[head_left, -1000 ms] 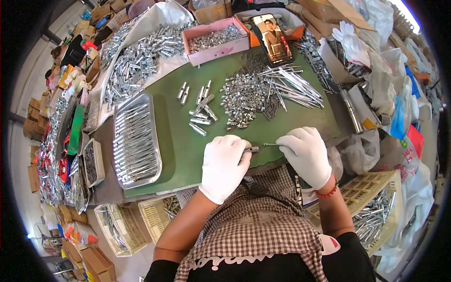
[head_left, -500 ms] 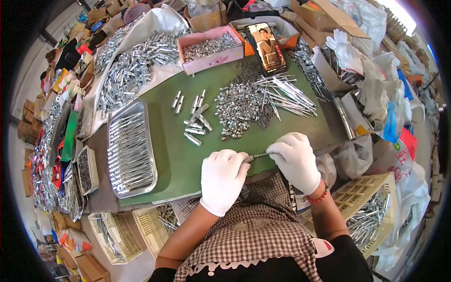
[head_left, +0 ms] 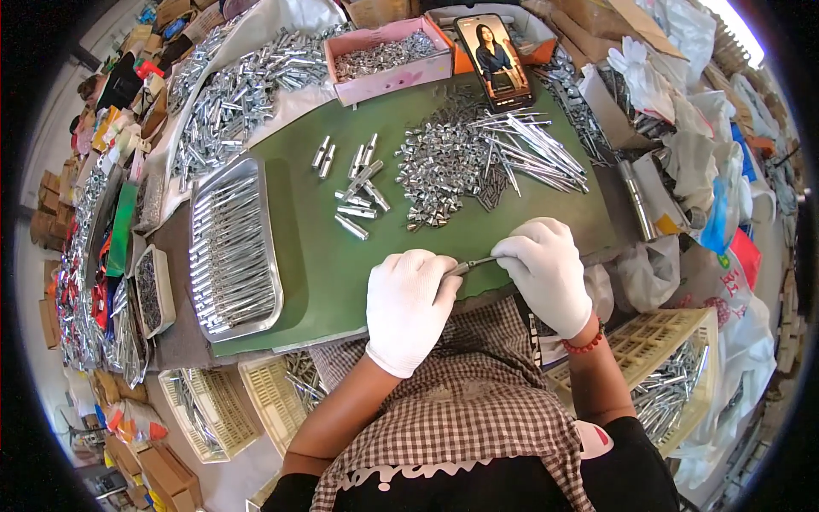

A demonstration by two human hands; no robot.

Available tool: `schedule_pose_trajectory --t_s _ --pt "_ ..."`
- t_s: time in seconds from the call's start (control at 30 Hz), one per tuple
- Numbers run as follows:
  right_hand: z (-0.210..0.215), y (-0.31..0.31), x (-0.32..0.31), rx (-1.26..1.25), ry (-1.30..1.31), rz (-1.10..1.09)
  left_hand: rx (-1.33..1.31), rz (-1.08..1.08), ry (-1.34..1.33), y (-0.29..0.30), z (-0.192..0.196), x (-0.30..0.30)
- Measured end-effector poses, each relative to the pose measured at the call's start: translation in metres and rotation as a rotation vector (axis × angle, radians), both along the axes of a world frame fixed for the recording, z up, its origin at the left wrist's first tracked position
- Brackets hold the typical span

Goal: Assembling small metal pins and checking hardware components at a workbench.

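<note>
Both my hands wear white knitted gloves and are close together over the near edge of the green work surface. Between the fingers of my left hand is a short metal tube, only its end showing. A thin metal rod is pinched by my right hand; its free end meets the tube, in line with it. Beyond my hands lie a heap of small shiny metal fittings, dark small pins, a fan of long silver rods and several loose metal tubes.
To the left stands a steel tray filled with rows of assembled rods. Behind are a pink box of small parts and a propped phone. Metal tubes are piled at the far left. Plastic crates flank my lap.
The rod and tube now form a straighter line, and the small gap piece between them no longer shows apart. Both hands appear slightly higher in view, as does the whole table.
</note>
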State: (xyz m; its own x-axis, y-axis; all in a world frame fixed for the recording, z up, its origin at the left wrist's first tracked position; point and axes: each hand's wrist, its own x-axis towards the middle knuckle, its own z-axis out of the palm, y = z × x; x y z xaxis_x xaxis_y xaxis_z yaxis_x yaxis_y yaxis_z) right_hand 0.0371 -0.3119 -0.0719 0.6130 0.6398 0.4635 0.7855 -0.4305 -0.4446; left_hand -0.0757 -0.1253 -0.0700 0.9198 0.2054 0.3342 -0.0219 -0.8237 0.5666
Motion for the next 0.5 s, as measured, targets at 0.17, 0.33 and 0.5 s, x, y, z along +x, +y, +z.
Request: schedule_pose_trajectory --t_s 0.17,0.33,0.5 --pt "-0.001 0.002 0.001 -0.002 -0.032 0.02 0.0 0.002 -0.001 0.0 0.0 -0.002" --pt "0.001 0.006 0.004 -0.022 -0.067 0.066 0.058 -0.008 -0.022 -0.001 -0.001 -0.002" --pt "0.007 0.012 0.008 0.034 -0.061 0.065 0.09 -0.016 -0.003 0.001 0.0 -0.001"
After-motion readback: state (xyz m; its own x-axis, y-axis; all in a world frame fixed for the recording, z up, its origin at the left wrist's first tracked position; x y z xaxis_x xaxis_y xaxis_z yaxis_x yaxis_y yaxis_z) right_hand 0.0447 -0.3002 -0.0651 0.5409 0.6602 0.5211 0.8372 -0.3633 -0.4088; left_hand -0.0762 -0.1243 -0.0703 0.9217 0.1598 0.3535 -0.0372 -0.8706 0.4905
